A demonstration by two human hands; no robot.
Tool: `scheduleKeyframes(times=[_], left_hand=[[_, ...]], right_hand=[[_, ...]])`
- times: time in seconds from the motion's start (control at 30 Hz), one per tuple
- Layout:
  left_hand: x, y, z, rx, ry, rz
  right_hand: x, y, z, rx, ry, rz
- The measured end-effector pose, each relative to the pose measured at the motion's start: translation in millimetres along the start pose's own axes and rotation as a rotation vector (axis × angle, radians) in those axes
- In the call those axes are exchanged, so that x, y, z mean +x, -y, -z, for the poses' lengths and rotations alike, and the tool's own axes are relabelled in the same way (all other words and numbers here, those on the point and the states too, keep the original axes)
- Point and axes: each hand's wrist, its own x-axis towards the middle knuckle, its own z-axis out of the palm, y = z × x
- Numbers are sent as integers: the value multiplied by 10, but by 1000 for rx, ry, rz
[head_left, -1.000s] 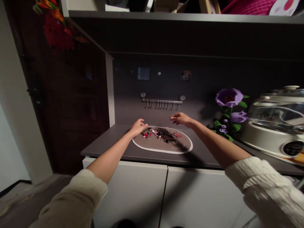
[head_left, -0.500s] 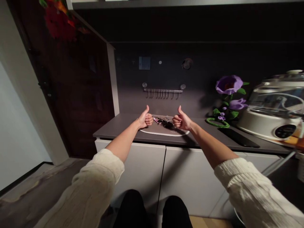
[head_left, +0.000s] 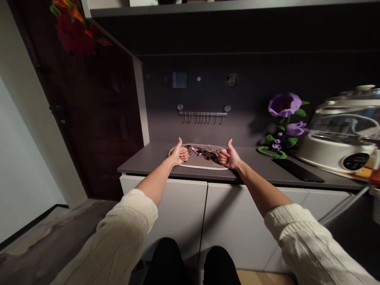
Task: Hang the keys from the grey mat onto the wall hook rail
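Note:
Both of my hands are held in a thumbs-up, fingers curled into fists. My left hand (head_left: 180, 154) is over the left side of an oval mat (head_left: 197, 163) with a pale rim; nothing shows in its fingers. Opposite it, my right hand (head_left: 229, 155) is over the mat's right side, likewise with nothing visible in its grasp. Between the two fists lies a small pile of keys and trinkets (head_left: 205, 153), dark and metallic with a pink piece. Its right end is partly hidden by my right hand.
Above the counter (head_left: 142, 157), a clear hook rail (head_left: 203, 114) is fixed to the dark wall. To the right stand purple craft flowers (head_left: 285, 105), a black phone (head_left: 297, 170) and a white appliance with a clear body (head_left: 335, 146). An overhead shelf (head_left: 208, 8) juts out; a dark door (head_left: 109, 118) is left.
Both hands have come down slightly and moved a little apart, showing more of the pile between them. The fists and raised thumbs stay the same. The view has shifted a little.

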Motion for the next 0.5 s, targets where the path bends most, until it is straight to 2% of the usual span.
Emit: scheduleKeyframes(times=[0.13,0.23,0.37,0.5], left_hand=[[33,-34,-6,67,18,27],[85,-88,8,144,25,-31],[184,-190,44,349,-150,-215],[284,-297,110,718,-382,-354]], right_hand=[[47,29,-47,-7,19,-33],[124,86,-125,-25,41,-11],[298,181,-291,-137,7,73],[541,236,-488,-248,-96,149]])
